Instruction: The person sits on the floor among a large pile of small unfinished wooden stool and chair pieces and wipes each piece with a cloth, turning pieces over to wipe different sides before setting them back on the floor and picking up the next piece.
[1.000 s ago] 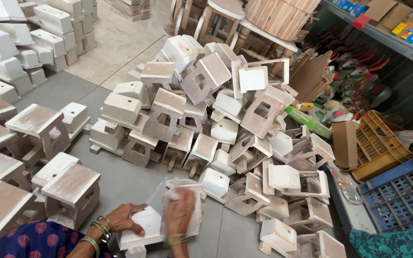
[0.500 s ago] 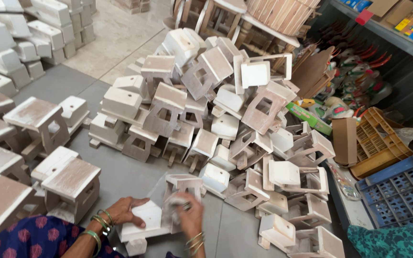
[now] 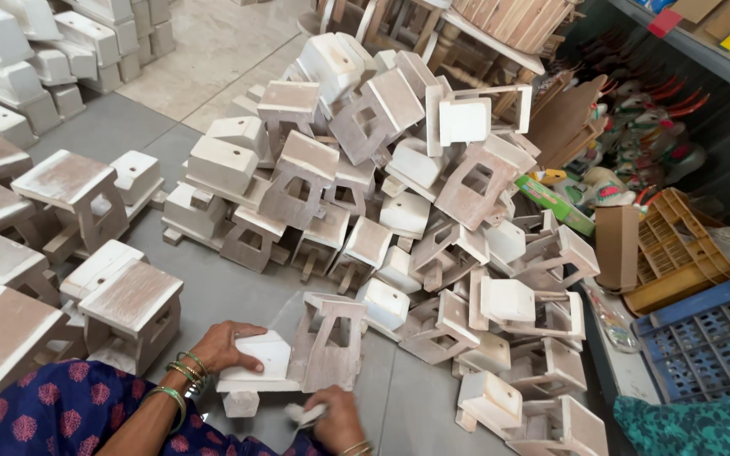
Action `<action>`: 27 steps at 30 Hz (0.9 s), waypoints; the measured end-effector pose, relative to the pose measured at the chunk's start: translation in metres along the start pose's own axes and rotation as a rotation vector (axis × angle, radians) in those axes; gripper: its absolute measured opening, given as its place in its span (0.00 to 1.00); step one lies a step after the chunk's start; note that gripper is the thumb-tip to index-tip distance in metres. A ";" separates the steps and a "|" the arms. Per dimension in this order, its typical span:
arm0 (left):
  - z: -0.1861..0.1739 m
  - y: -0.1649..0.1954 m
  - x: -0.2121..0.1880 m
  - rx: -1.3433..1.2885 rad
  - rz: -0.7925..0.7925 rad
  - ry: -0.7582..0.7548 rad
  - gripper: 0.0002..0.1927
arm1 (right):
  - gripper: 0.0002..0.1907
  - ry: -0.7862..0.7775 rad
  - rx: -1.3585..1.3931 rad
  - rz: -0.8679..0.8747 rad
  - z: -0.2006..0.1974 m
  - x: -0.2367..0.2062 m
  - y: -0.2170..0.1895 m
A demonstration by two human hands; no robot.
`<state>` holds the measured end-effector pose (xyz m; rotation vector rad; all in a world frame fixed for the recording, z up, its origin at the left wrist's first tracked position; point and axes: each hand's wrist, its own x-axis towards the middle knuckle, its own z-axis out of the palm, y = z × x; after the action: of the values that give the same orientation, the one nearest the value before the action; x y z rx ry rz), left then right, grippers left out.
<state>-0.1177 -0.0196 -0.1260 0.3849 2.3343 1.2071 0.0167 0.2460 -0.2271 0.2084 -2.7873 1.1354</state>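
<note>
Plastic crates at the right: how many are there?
2: a yellow crate tilted against the shelving, and a blue crate just below it. Others may be hidden beyond the frame's edge.

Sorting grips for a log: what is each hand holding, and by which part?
Left hand steadies the birdhouse by its white box end. Right hand pinches a small pale piece; its grip point is unclear.
</note>
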 end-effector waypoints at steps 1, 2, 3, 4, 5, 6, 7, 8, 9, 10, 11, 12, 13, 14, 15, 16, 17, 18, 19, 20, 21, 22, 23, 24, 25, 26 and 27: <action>0.001 0.000 0.001 0.013 -0.014 0.008 0.46 | 0.13 0.098 0.033 0.108 -0.011 0.005 0.007; 0.000 0.000 0.001 0.031 -0.012 0.008 0.46 | 0.14 0.202 0.066 0.214 -0.026 0.014 0.013; 0.001 0.001 0.001 0.043 -0.014 0.010 0.45 | 0.18 0.354 0.034 0.185 -0.045 0.024 0.017; 0.001 0.001 0.000 0.053 -0.021 0.014 0.45 | 0.21 0.501 0.005 0.154 -0.061 0.036 0.016; 0.002 0.002 0.000 0.060 -0.008 0.021 0.45 | 0.20 0.587 0.014 0.169 -0.072 0.050 0.011; 0.002 0.002 -0.001 0.068 0.007 0.030 0.45 | 0.18 0.675 0.023 0.183 -0.081 0.065 0.004; 0.002 0.003 -0.002 0.074 0.021 0.040 0.45 | 0.19 0.664 0.032 0.099 -0.087 0.079 -0.003; 0.002 0.003 -0.002 0.080 0.020 0.040 0.45 | 0.20 0.651 0.041 0.016 -0.090 0.090 -0.011; 0.002 0.003 -0.003 0.087 0.018 0.037 0.45 | 0.21 0.638 0.050 -0.064 -0.088 0.097 -0.018; 0.002 0.004 -0.003 0.094 0.016 0.034 0.45 | 0.21 0.612 0.000 -0.037 -0.082 0.098 -0.023; 0.002 0.004 -0.002 0.087 0.007 0.036 0.45 | 0.20 0.585 -0.051 -0.010 -0.072 0.094 -0.027; 0.002 0.004 -0.002 0.081 -0.004 0.035 0.45 | 0.20 0.556 -0.101 0.020 -0.061 0.086 -0.027; 0.003 0.004 -0.002 0.074 -0.014 0.034 0.46 | 0.19 0.550 -0.093 0.073 -0.051 0.076 -0.024; 0.003 0.004 -0.001 0.084 -0.011 0.033 0.46 | 0.18 0.543 -0.083 0.126 -0.039 0.062 -0.020; 0.004 0.004 -0.001 0.092 -0.009 0.029 0.45 | 0.18 0.534 -0.077 0.183 -0.031 0.044 -0.013; 0.004 0.004 -0.002 0.102 -0.006 0.023 0.45 | 0.19 0.492 -0.045 0.183 -0.027 0.026 -0.004; 0.004 0.005 -0.002 0.090 -0.014 0.020 0.46 | 0.19 0.453 -0.011 0.177 -0.029 0.016 0.006; 0.004 0.005 -0.003 0.080 -0.027 0.020 0.46 | 0.20 0.409 0.028 0.170 -0.030 0.011 0.013; 0.005 0.005 -0.004 0.069 -0.040 0.015 0.46 | 0.19 0.518 0.111 0.266 -0.032 0.008 0.018; 0.005 0.006 -0.005 0.079 -0.037 0.015 0.47 | 0.18 0.630 0.194 0.359 -0.034 0.011 0.019; 0.004 0.006 -0.005 0.086 -0.033 0.017 0.47 | 0.18 0.741 0.276 0.450 -0.034 0.014 0.017; 0.005 0.007 -0.006 0.088 -0.032 0.018 0.47 | 0.18 0.781 0.164 0.387 -0.032 0.020 0.011; 0.005 0.007 -0.007 0.083 -0.038 0.018 0.47 | 0.18 0.817 0.055 0.322 -0.027 0.032 0.002; 0.005 0.007 -0.007 0.083 -0.043 0.019 0.47 | 0.19 0.853 -0.051 0.255 -0.018 0.040 -0.011; 0.005 0.007 -0.007 0.082 -0.045 0.016 0.47 | 0.20 0.782 -0.049 0.205 -0.007 0.040 -0.024; 0.006 0.007 -0.007 0.077 -0.047 0.022 0.47 | 0.21 0.711 -0.046 0.153 0.004 0.039 -0.039; 0.005 0.006 -0.007 0.071 -0.051 0.030 0.47 | 0.22 0.638 -0.043 0.099 0.009 0.039 -0.047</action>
<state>-0.1091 -0.0154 -0.1215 0.3320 2.4030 1.1161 -0.0144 0.2033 -0.1945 -0.2579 -2.2634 0.9442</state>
